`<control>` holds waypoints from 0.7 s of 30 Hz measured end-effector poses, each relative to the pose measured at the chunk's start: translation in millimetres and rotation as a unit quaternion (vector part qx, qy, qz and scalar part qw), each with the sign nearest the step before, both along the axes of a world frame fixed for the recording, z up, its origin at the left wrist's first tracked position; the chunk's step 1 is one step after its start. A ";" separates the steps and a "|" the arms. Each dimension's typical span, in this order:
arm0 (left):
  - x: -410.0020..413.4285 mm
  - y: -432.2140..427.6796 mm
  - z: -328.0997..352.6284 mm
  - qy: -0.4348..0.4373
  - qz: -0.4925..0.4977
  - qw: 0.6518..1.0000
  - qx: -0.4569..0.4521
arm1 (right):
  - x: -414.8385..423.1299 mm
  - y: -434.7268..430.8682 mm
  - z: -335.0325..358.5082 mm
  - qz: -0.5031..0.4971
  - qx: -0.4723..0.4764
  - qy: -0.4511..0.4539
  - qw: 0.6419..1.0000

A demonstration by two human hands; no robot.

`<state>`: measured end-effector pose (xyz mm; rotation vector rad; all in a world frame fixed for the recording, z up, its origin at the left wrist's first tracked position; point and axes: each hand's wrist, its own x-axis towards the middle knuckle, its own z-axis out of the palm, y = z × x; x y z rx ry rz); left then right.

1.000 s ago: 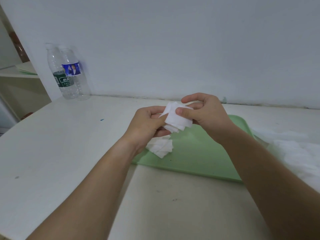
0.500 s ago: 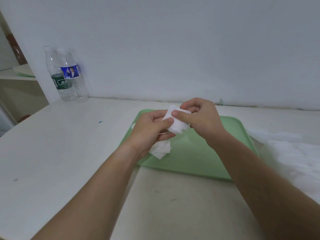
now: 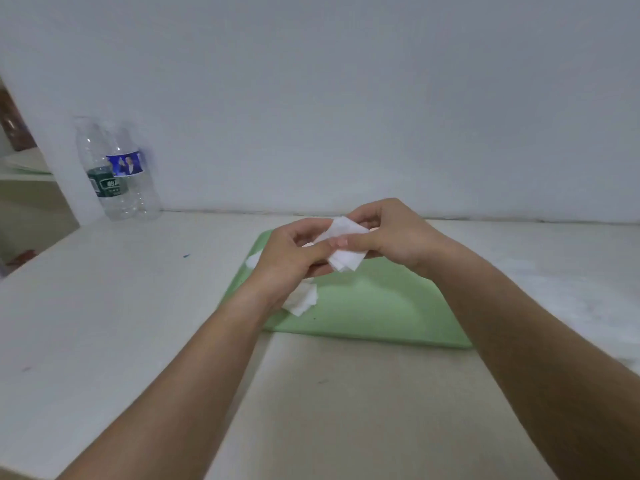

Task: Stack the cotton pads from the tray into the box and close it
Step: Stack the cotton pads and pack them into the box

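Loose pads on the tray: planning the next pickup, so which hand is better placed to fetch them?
Likely the left hand: it is nearest the loose pads on the green tray, while the right hand pinches the held stack farther away.

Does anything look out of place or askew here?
The stack of cotton pads pinched between the left hand and right hand is askew: its lower edges fan out in steps instead of lining up. A few loose pads lie overlapped unevenly on the green tray under the left hand. No box is in view.
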<state>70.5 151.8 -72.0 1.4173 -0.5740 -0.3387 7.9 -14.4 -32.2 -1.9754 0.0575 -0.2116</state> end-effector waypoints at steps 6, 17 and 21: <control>-37.6 -18.4 22.7 -0.023 -0.042 0.996 0.069 | -57.7 -49.8 33.0 -0.007 -0.075 0.036 0.997; -124.4 -104.3 26.3 -0.172 -0.089 0.967 0.167 | -193.2 -159.0 54.8 -0.135 -0.073 0.053 0.987; -149.4 -154.0 26.3 -0.285 -0.080 0.933 0.203 | -225.7 -195.3 41.7 -0.198 -0.057 0.048 0.977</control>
